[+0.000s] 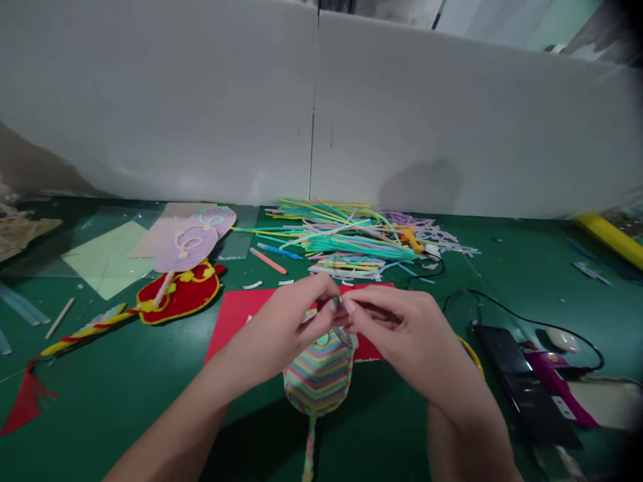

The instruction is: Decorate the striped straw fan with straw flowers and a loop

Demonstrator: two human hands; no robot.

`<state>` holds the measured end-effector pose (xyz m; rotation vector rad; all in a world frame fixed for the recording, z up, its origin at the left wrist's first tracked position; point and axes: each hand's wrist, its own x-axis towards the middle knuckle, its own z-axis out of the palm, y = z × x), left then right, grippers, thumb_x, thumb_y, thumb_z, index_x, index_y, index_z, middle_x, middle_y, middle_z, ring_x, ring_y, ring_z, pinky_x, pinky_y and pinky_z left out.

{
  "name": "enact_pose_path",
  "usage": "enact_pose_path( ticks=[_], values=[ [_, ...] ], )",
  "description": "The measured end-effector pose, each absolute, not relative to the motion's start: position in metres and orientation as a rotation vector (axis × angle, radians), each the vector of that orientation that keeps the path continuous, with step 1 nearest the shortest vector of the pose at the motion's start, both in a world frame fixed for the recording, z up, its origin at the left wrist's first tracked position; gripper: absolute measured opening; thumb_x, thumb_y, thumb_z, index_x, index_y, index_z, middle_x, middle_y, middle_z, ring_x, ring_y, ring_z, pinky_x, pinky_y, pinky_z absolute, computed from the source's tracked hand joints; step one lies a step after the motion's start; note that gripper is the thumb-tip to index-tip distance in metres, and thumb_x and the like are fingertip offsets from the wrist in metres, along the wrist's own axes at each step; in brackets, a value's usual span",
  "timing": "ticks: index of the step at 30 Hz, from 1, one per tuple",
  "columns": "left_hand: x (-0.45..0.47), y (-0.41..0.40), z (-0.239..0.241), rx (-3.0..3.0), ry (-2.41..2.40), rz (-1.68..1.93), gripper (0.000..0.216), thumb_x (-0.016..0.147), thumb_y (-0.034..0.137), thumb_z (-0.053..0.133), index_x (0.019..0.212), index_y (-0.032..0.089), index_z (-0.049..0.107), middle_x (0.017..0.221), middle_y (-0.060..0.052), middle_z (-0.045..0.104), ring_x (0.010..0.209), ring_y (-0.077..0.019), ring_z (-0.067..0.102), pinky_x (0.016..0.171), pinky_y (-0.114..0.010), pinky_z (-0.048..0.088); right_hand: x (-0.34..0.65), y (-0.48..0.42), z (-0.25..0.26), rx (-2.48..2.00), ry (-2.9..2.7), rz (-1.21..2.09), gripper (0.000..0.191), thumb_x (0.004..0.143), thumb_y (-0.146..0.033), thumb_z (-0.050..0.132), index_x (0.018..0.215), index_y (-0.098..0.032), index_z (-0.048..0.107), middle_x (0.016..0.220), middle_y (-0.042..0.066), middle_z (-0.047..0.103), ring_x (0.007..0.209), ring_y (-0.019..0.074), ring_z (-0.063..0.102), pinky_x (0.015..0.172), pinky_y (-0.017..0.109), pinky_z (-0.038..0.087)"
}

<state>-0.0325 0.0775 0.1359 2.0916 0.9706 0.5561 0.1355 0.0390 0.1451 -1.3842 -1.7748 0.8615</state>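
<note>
Striped ornament (319, 378), pastel bands with a plaited tail trailing toward the camera, lies on the green desk (125, 381) at the near edge of a red sheet (234, 314), directly under both hands. In the head view the left hand (296, 321) and the right hand (396, 328) meet above its top. The fingers (329, 306) of both are closed in a pinch on a small grey piece (337, 302), which seems to run down to the ornament's upper edge; what it is cannot be told at this size. For such fine work, I judge the hold belongs at the very fingertips, wrists low near the desk, and any pull light, so the soft body is neither dragged nor squashed. The pile of coloured strips (346, 237) behind and the black cable (502, 311) at the right lie well apart.
</note>
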Motion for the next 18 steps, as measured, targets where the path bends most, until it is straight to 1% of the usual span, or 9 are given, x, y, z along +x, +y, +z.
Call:
enact_pose_path(
  ticks=[4, 11, 15, 18],
  values=[
    [-0.0356, 0.078, 0.1377, 2.042, 0.937, 0.539, 0.014, 0.09, 0.026, 0.036, 0.082, 0.021, 0.046, 0.077, 0.005, 0.053, 0.07, -0.0091, 0.048, 0.062, -0.019, 0.037, 0.1398, 0.0395, 0.1476, -1.322, -1.712, 1.075, 0.019, 0.085, -0.023, 0.048, 0.091, -0.022, 0.067, 0.082, 0.001, 0.07, 0.07, 0.0134, 0.066, 0.062, 0.02, 0.053],
    [-0.0363, 0.0776, 0.1414, 2.033, 0.93, 0.498, 0.013, 0.09, 0.026, 0.036, 0.082, 0.022, 0.046, 0.076, 0.006, 0.052, 0.068, -0.0084, 0.046, 0.06, -0.018, 0.036, 0.1416, 0.0417, 0.1499, -1.322, -1.789, 1.111, 0.022, 0.087, -0.023, 0.045, 0.094, -0.023, 0.066, 0.085, 0.0, 0.07, 0.077, 0.0123, 0.066, 0.066, 0.018, 0.053],
    [-0.0373, 0.075, 0.1436, 2.029, 0.961, 0.439, 0.015, 0.09, 0.028, 0.034, 0.08, 0.021, 0.044, 0.075, 0.005, 0.05, 0.067, -0.0092, 0.045, 0.058, -0.019, 0.036, 0.1419, 0.0437, 0.1484, -1.306, -1.751, 1.206, 0.02, 0.087, -0.026, 0.047, 0.093, -0.023, 0.066, 0.078, -0.002, 0.068, 0.071, 0.0116, 0.064, 0.064, 0.018, 0.052],
    [-0.0377, 0.0739, 0.1444, 2.033, 0.968, 0.421, 0.015, 0.09, 0.028, 0.034, 0.08, 0.021, 0.043, 0.075, 0.005, 0.05, 0.067, -0.0098, 0.045, 0.058, -0.02, 0.035, 0.1424, 0.0442, 0.1478, -1.306, -1.719, 1.271, 0.02, 0.086, -0.029, 0.048, 0.091, -0.022, 0.066, 0.079, -0.001, 0.068, 0.071, 0.0125, 0.064, 0.063, 0.02, 0.052]
  ],
)
